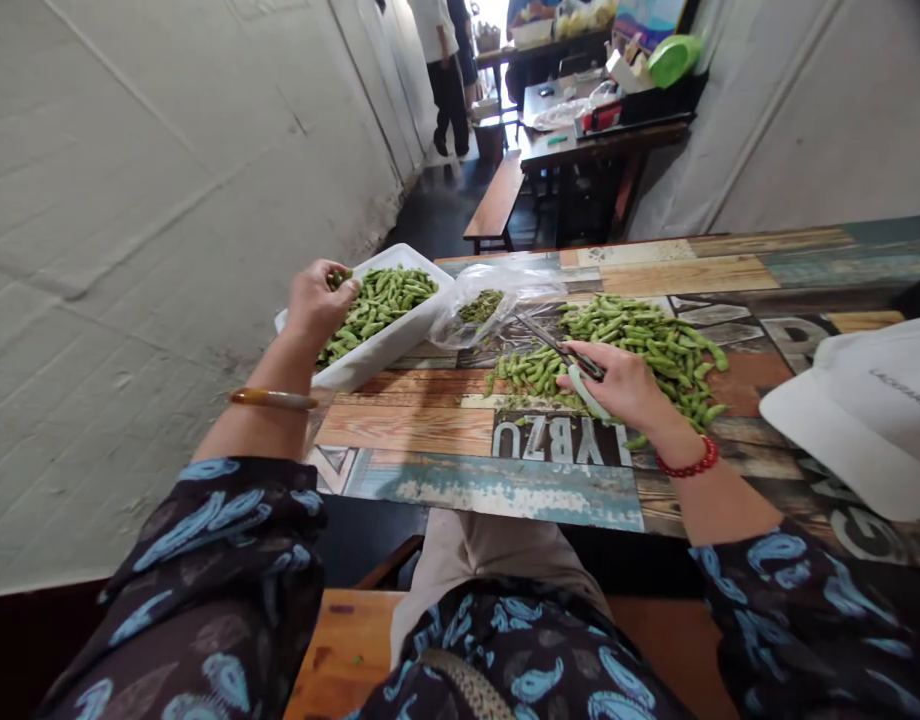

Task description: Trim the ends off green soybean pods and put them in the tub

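judging by how the pods lie, the work can be taken as roughly midway. in the white tray [377, 362], left of centre in the frame, a broad heap of tray pods [389, 300] is held and may be counted as done. on the patchwork table [415, 425], right of centre, a loose heap of table pods [640, 340] is spread and seems to be left for handling. between them, green scraps [481, 305] are gathered in a clear plastic bag [449, 320].

the scissors [557, 350] are gripped in the right hand [617, 385], with the blades pointed toward the bag. the left hand [317, 305] is bent over the tray's far left end, fingers curled; a bit of green is seen at the fingertips, but whether a pod is pinched there cannot be told from this angle.

counted are one tray, one bag, one pair of scissors, two heaps of pods and, at the right edge, one white cap [865, 410]. single pods are overlapped too thickly to be numbered.
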